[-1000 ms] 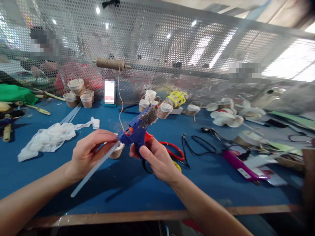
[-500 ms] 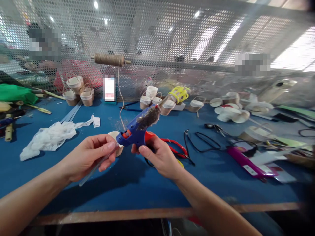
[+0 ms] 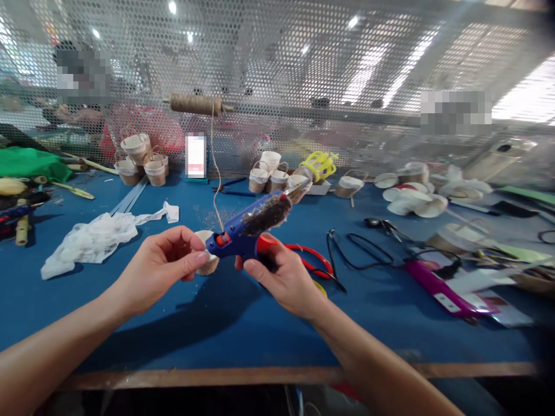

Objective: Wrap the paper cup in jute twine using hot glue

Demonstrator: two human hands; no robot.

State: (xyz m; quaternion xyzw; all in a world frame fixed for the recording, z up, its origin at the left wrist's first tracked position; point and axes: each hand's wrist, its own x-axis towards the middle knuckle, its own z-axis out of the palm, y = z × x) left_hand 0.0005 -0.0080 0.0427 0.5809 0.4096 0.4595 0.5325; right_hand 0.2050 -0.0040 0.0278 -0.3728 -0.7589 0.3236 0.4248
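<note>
The bare left forearm (image 3: pixel 78 326) and right forearm (image 3: pixel 373 358) slant inward from below. The left hand (image 3: pixel 167 263) brings thumb and forefinger close together; the right hand (image 3: pixel 284 274) curls in a grip, thumb pointing leftward.

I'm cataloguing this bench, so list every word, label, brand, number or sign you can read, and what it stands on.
No text can be read in this view.
Upright screen: pixelated, unreadable.
Magenta device: pale patches, too blurred to tell any lettering.
Blue glue gun in the right hand: no legible marking.
</note>
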